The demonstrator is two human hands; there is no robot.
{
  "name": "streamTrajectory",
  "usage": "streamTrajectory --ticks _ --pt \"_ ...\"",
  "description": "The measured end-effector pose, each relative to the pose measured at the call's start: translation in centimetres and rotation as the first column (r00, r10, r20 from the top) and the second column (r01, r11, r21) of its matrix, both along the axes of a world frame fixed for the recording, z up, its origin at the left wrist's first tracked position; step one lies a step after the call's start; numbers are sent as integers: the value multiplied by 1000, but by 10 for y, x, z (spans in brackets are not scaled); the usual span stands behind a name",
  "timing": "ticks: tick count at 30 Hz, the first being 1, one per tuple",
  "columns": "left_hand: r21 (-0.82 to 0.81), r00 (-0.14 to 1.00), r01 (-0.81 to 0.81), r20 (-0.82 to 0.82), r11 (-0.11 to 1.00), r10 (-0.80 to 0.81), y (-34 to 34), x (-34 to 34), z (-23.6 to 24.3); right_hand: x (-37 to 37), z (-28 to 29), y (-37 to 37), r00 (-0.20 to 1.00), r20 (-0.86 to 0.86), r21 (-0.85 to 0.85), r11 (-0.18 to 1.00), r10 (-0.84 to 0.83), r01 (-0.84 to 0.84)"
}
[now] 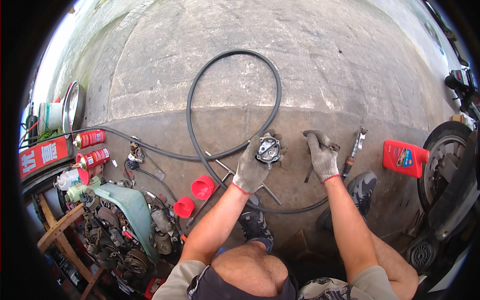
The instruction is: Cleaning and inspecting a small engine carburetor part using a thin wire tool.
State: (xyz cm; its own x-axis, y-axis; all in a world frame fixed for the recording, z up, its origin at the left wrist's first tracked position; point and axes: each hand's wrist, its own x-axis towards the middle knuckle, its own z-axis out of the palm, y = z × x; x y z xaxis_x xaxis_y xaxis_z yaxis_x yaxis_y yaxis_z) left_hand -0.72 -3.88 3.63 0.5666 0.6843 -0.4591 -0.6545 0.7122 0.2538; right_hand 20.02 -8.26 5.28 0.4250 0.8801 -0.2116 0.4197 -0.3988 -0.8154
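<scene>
My gloved left hand [251,169] is closed round a small, roundish cast-metal housing [269,149], its open, hollowed face turned up. To its right, my gloved right hand [322,156] has curled fingers with dark, soiled tips. A thin dark rod [308,173] shows just below that hand; whether the hand grips it is unclear. Beneath my left wrist, a metal T-handle wrench [227,172] lies on the floor. A black hose [188,105] loops across the ground beyond both hands and runs under my arms.
Two red cups [202,187] [184,207] and two red spray cans [90,139] [94,158] are at left. A pale green bin [131,205] lies tipped beside many metal parts. At right are an air tool [354,150], a red oil bottle [403,158] and a motorcycle wheel [440,160].
</scene>
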Motion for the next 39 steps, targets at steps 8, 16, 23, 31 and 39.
streamTrajectory --ticks 8,16,23,31,39 --pt "-2 993 -27 -113 1000 27 -6 1 2 -40 55 -3 782 -603 -69 987 -159 147" --pt "-33 991 -38 -126 999 34 -14 9 6 -66 40 -17 921 -387 82 994 -37 75" --pt "-53 990 -45 -133 998 38 -16 7 3 -68 36 -18 989 -46 54 989 143 -141" --pt "-14 992 -2 -123 1000 1 -18 8 5 -68 40 -14 967 142 81 971 214 -227" --pt "1 996 25 -88 1000 -25 -12 9 14 -65 38 -18 977 71 115 972 200 -207"
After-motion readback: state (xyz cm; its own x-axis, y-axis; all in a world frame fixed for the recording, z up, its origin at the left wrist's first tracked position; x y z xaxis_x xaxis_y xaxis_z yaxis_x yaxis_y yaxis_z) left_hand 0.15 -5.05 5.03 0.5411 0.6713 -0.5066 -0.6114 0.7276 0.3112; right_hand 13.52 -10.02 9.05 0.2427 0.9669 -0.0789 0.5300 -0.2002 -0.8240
